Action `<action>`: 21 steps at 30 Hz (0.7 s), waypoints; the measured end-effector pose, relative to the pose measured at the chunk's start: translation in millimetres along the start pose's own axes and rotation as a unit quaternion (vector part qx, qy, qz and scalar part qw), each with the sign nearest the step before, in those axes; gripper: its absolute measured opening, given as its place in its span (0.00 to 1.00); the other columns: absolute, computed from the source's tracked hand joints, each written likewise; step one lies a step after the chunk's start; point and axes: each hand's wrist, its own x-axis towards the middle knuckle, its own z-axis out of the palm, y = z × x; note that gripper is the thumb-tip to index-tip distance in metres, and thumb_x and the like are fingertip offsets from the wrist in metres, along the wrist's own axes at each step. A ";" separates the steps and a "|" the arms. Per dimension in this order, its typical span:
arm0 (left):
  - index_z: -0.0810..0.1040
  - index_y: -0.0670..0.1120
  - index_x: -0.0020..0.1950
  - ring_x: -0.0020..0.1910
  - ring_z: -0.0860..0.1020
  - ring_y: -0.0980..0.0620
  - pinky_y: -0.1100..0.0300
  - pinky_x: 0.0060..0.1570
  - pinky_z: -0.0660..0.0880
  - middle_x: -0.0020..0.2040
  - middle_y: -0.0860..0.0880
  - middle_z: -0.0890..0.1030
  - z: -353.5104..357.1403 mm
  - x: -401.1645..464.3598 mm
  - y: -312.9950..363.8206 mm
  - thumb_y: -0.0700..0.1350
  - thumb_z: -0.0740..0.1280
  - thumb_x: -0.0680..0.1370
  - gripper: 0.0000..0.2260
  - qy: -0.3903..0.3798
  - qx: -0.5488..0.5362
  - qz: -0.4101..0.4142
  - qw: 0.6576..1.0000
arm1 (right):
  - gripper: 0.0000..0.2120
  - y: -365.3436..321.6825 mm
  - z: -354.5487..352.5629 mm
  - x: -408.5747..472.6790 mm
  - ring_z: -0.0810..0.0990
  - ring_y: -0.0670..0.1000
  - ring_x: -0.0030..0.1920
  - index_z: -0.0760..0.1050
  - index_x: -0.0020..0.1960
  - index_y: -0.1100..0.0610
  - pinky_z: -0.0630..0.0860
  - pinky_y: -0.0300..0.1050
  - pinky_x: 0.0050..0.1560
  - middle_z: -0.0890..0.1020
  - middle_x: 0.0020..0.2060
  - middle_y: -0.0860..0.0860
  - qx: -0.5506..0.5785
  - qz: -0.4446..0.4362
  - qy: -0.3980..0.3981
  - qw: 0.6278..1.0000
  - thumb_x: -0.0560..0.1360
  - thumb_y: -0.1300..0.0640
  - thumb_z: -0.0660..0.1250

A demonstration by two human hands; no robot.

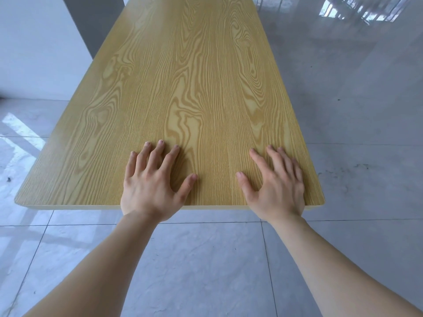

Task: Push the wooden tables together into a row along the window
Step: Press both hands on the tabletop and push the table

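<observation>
A long wooden table [183,88] with light yellow grain runs away from me, its near short edge right in front of me. My left hand [151,184] lies flat on the top near that edge, fingers spread, left of centre. My right hand [274,186] lies flat the same way toward the near right corner. Both palms press on the surface and hold nothing. The table's legs are hidden under the top. No other table is in view.
Glossy grey floor tiles [206,259] surround the table. A white wall [34,46] and a grey pillar [91,21] stand at the far left, close to the table's left side. Window light reflects off the floor at the top right [357,10].
</observation>
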 end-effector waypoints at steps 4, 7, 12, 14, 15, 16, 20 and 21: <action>0.63 0.57 0.80 0.83 0.53 0.46 0.44 0.81 0.48 0.81 0.49 0.63 -2.2 0.0 1.1 0.74 0.52 0.77 0.35 -0.006 0.002 -0.006 1.000 | 0.34 -0.9 -2.9 0.1 0.61 0.59 0.80 0.70 0.77 0.45 0.56 0.63 0.79 0.69 0.78 0.55 -0.001 -0.001 -0.009 1.000 0.78 0.29 0.53; 0.62 0.58 0.80 0.83 0.52 0.47 0.44 0.81 0.47 0.82 0.50 0.62 -6.0 0.3 2.9 0.74 0.52 0.77 0.35 -0.016 0.002 -0.011 1.000 | 0.34 -0.7 -5.6 0.6 0.61 0.60 0.80 0.70 0.78 0.47 0.55 0.65 0.79 0.68 0.78 0.57 -0.005 -0.004 -0.024 1.000 0.78 0.30 0.53; 0.60 0.57 0.81 0.83 0.49 0.46 0.43 0.81 0.45 0.82 0.49 0.60 -10.7 1.2 4.7 0.75 0.52 0.77 0.37 -0.047 0.002 -0.015 0.999 | 0.35 -0.1 -11.9 2.0 0.56 0.62 0.82 0.64 0.81 0.48 0.52 0.66 0.79 0.63 0.80 0.58 -0.019 -0.012 -0.081 0.996 0.80 0.30 0.49; 0.58 0.57 0.82 0.84 0.47 0.46 0.42 0.81 0.44 0.83 0.48 0.58 -16.2 3.0 4.9 0.76 0.50 0.76 0.38 -0.068 -0.006 -0.015 0.998 | 0.36 -0.4 -20.3 6.2 0.55 0.62 0.82 0.62 0.81 0.48 0.51 0.67 0.80 0.61 0.81 0.59 -0.016 -0.014 -0.114 0.993 0.80 0.30 0.48; 0.58 0.57 0.82 0.84 0.48 0.46 0.42 0.81 0.44 0.83 0.48 0.58 -21.7 4.5 7.2 0.76 0.48 0.76 0.39 -0.077 -0.014 -0.018 0.997 | 0.37 -0.9 -27.2 9.1 0.54 0.62 0.82 0.61 0.82 0.48 0.51 0.67 0.80 0.61 0.81 0.59 -0.016 -0.014 -0.134 0.991 0.80 0.29 0.48; 0.58 0.57 0.82 0.84 0.49 0.46 0.42 0.81 0.44 0.83 0.48 0.59 -29.0 7.6 11.3 0.76 0.48 0.76 0.39 -0.084 -0.020 -0.020 0.996 | 0.37 -1.3 -35.2 13.4 0.54 0.61 0.82 0.61 0.82 0.47 0.51 0.66 0.80 0.60 0.82 0.58 -0.012 -0.012 -0.151 0.988 0.79 0.29 0.47; 0.59 0.58 0.81 0.82 0.55 0.47 0.44 0.81 0.48 0.81 0.50 0.64 -67.2 41.5 37.0 0.76 0.46 0.76 0.39 -0.110 -0.039 -0.008 0.993 | 0.38 -3.7 -80.5 52.5 0.49 0.58 0.83 0.57 0.83 0.44 0.49 0.62 0.81 0.54 0.84 0.54 0.031 0.002 -0.200 0.979 0.78 0.26 0.46; 0.60 0.57 0.81 0.82 0.56 0.48 0.44 0.81 0.49 0.80 0.50 0.65 -79.2 57.1 46.5 0.77 0.46 0.75 0.39 -0.113 -0.047 0.000 0.992 | 0.39 -2.8 -96.6 66.3 0.47 0.56 0.83 0.56 0.83 0.43 0.47 0.61 0.82 0.53 0.84 0.54 0.033 0.007 -0.201 0.979 0.78 0.25 0.45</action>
